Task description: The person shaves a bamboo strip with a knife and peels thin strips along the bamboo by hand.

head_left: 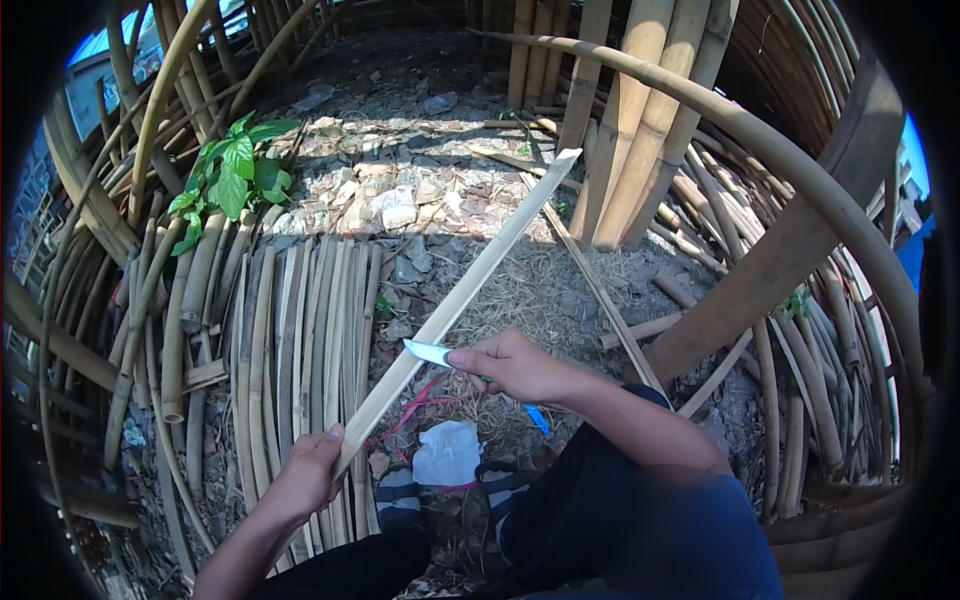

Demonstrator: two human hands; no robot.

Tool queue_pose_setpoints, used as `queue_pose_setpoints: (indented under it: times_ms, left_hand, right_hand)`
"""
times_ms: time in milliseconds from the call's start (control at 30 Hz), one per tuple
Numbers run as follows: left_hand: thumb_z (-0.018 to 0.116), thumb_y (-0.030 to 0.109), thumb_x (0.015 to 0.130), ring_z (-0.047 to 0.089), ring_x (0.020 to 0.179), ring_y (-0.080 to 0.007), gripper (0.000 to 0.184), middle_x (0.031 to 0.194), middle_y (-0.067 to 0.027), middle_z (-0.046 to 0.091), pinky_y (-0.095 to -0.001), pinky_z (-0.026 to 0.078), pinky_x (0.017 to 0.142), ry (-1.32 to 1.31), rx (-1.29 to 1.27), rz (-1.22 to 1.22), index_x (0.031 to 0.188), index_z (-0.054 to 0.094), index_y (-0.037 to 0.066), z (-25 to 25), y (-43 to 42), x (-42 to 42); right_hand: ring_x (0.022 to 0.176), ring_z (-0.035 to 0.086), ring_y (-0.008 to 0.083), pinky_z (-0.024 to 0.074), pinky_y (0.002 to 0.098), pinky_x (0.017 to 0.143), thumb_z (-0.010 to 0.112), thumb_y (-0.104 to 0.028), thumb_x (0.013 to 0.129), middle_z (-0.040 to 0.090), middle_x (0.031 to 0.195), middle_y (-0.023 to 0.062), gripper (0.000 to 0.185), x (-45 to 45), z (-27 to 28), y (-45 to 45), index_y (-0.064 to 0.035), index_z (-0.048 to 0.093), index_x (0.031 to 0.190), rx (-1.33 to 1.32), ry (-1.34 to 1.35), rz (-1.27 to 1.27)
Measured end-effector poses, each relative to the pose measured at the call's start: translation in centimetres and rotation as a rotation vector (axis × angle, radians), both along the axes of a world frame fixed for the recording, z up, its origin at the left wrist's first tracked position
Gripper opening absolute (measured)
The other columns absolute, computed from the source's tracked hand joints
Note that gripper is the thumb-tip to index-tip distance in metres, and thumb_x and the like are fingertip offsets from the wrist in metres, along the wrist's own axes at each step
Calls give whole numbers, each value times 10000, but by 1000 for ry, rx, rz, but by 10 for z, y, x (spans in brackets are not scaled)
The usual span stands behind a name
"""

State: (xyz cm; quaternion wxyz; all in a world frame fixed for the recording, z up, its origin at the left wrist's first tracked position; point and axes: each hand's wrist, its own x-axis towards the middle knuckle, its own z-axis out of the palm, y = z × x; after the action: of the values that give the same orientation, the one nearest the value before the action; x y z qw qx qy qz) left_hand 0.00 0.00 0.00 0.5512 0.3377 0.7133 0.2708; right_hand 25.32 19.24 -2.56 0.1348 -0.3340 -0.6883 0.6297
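A long split bamboo strip (478,275) slants up and away to the right across the middle of the view. My left hand (309,470) is closed around its near end. In my right hand (510,362) is a knife (428,352), its handle mostly hidden by my fingers. The bright blade lies across the strip about halfway along and seems to touch it. Under the strip, the ground is strewn with thin shavings (520,290).
Cut bamboo strips (305,340) lie side by side at left, near a leafy plant (238,165). Upright bamboo poles (640,130) and a curved pole (760,125) stand at right. A white crumpled sheet (447,453), pink string (412,403) and a blue object (538,419) lie near my feet.
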Motion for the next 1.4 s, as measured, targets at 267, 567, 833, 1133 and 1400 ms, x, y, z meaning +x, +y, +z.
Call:
queue_pose_setpoints:
  times_ms: [267,567,833,1133,1400]
  left_hand:
    - [350,436,1079,364,352,-127,550,479,-22,417,-298,283,361,6,28,15,817,575,8,-4,6,4]
    - [344,428,1083,348,349,-128,545,474,-10,396,-298,279,366,-12,29,19,837,588,8,-5,0,-2]
    - [356,436,1073,352,326,-132,519,452,-25,409,-293,267,337,10,-56,17,851,572,19,-7,-6,2]
    - [341,440,1079,346,334,-126,525,459,-15,407,-287,261,348,-13,-67,21,885,592,22,-1,-1,4]
    - [345,448,1077,339,333,-126,531,456,-14,408,-286,262,346,-7,-40,7,857,589,30,-4,-2,1]
  right_hand:
    - [510,405,51,318,246,487,609,-405,1012,508,575,-36,498,9,0,21,-66,610,647,19,-74,-21]
    - [517,483,85,363,286,493,626,-452,989,540,548,8,550,19,-3,49,-40,616,624,89,-52,-152]
    - [425,332,76,242,252,402,553,-612,970,410,519,-19,632,55,17,89,-105,491,597,-16,-176,-407]
    - [460,380,64,260,234,430,597,-579,962,440,520,-22,608,30,22,42,-93,552,600,-96,-92,-154]
    - [466,395,52,280,242,440,685,-476,944,487,530,-30,521,33,18,56,-73,622,621,25,-114,-168]
